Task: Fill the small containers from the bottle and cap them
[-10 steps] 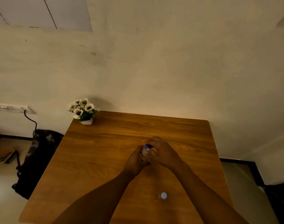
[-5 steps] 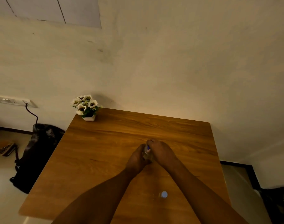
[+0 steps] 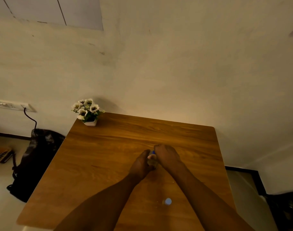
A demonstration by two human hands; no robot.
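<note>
Both hands meet over the middle of the wooden surface (image 3: 109,155), well in front of the flower pot (image 3: 88,112) that stands at its far left corner. The left hand (image 3: 141,164) wraps around the side of a small clear container (image 3: 152,161), its grip closed on the body, which stands on the wood about upright, though most of it is hidden. The right hand (image 3: 167,155) comes down over the top of the same container, fingers curled in a narrow grip around a blue cap (image 3: 153,152), of which only a sliver shows between the two hands. Whether the cap is seated on the container or only held against it cannot be told. Nearer the person than the flower pot and the hands, between the two forearms, a second small container (image 3: 167,201) with a pale bluish top stands alone on the wood, touching neither arm. Its body is clear and hard to make out in the dim light. Left of the flower pot, off the surface, a dark bag (image 3: 36,160) sits on the floor under a wall socket (image 3: 12,105) with a cable hanging from it.
</note>
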